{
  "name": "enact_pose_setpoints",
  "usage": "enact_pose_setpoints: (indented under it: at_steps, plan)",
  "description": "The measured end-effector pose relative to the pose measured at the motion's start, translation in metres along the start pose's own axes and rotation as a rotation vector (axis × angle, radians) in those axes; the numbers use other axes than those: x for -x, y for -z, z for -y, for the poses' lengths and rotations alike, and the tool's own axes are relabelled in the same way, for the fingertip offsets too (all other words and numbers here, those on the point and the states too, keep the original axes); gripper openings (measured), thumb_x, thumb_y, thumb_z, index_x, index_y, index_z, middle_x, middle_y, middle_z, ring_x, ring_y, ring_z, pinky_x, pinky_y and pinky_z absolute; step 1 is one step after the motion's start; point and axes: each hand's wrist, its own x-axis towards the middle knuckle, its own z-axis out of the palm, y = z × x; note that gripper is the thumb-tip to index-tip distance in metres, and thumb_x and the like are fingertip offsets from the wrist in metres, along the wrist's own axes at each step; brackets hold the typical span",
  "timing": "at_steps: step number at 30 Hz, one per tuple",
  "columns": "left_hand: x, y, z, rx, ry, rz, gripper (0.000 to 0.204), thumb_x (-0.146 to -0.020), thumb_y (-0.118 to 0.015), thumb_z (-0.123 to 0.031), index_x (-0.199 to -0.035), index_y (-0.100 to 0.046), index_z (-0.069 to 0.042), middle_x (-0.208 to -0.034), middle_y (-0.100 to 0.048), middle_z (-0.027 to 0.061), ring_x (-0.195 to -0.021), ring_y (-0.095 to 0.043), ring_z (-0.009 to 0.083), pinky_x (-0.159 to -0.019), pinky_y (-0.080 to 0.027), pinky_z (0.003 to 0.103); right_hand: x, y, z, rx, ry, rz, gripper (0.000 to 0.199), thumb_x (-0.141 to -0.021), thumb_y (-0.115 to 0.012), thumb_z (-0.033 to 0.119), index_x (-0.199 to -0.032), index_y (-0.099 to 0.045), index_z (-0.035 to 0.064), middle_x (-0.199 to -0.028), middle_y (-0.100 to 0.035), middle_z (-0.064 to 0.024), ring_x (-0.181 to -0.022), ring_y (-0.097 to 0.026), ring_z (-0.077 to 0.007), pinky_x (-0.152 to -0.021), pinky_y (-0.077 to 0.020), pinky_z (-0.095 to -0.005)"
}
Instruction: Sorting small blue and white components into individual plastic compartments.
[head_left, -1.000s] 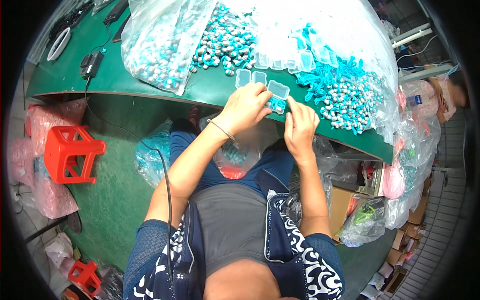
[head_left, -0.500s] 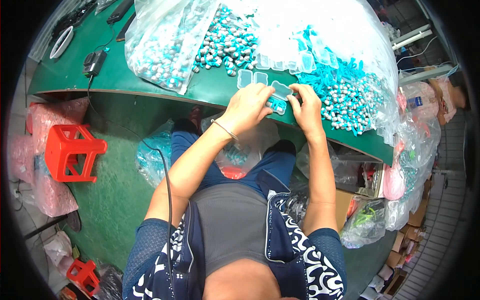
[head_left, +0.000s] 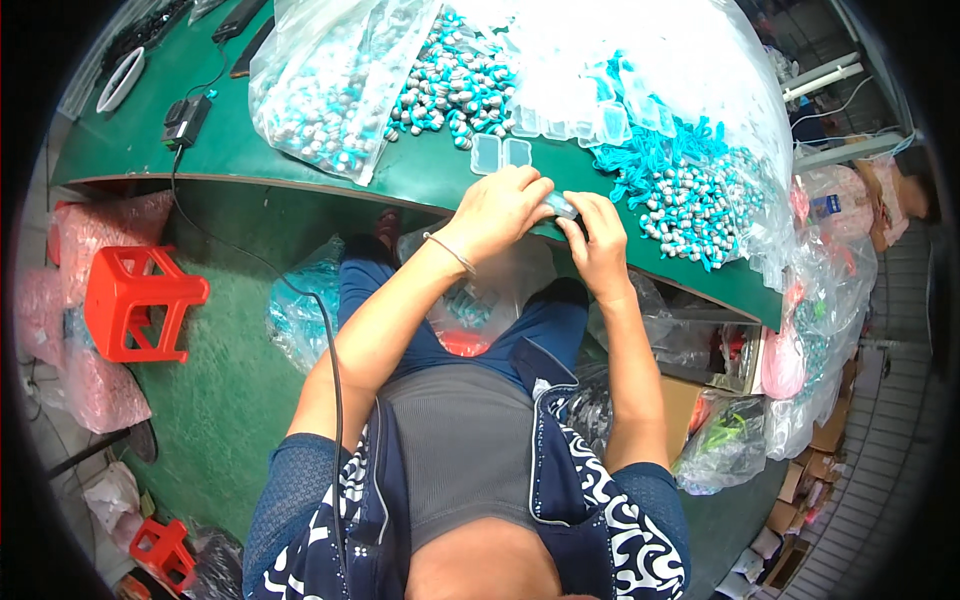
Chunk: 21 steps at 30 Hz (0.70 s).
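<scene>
Between my two hands, at the table's near edge, is a small clear plastic case (head_left: 560, 205) with blue showing inside; its lid looks folded down. My left hand (head_left: 503, 208) grips its left side with bent fingers. My right hand (head_left: 597, 240) pinches the right end between thumb and fingers. Just beyond my left hand, an open, vacant clear case (head_left: 501, 155) lies on the green table. To the right spreads a heap of blue cords with grey-and-blue earplugs (head_left: 690, 215). Another pile of such earplugs (head_left: 458, 85) lies farther back.
A clear bag of earplugs (head_left: 325, 100) rests on the green table (head_left: 215, 155) at left, near a black adapter (head_left: 187, 122) whose cable hangs down past my left arm. More clear cases (head_left: 600, 122) sit at the back. A red stool (head_left: 145, 300) stands on the floor at left.
The case's lid stood open and now appears folded down over the contents. My right hand has moved left and a little nearer to me, closing in on the case.
</scene>
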Motion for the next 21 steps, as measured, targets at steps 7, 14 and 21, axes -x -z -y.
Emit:
enact_pose_setpoints:
  at_steps: [7,14,21]
  plan:
    - [0.004,0.001,0.008,0.087,-0.051,0.007,0.024,-0.086,-0.071,-0.019,-0.101,-0.063,-0.003,-0.089,-0.058,0.0133,-0.081,-0.062,0.0336,-0.069,-0.051,0.042,0.001,-0.006,0.0,-0.163,-0.078,-0.001,0.025,-0.08,-0.073,0.002,-0.105,-0.067,0.001,-0.097,-0.066,-0.0153,-0.085,-0.064,-0.032,-0.074,-0.0524,-0.0385]
    - [0.01,0.006,-0.004,0.141,0.003,-0.066,0.023,-0.087,-0.071,-0.019,-0.101,-0.064,-0.002,-0.089,-0.06,0.0135,-0.078,-0.063,0.0329,-0.067,-0.052,0.041,-0.002,-0.003,0.002,-0.344,-0.214,0.078,0.025,-0.08,-0.074,0.005,-0.105,-0.07,0.0018,-0.097,-0.069,-0.0127,-0.088,-0.065,-0.0278,-0.078,-0.0525,-0.0346]
    - [0.054,0.016,-0.02,0.149,-0.028,-0.148,0.024,-0.083,-0.074,-0.018,-0.101,-0.066,-0.003,-0.09,-0.063,0.0122,-0.079,-0.065,0.0307,-0.068,-0.053,0.04,-0.015,-0.008,0.005,-0.339,-0.187,0.085,0.025,-0.083,-0.072,0.01,-0.107,-0.07,0.0032,-0.1,-0.07,-0.0116,-0.093,-0.064,-0.0279,-0.082,-0.0508,-0.0368]
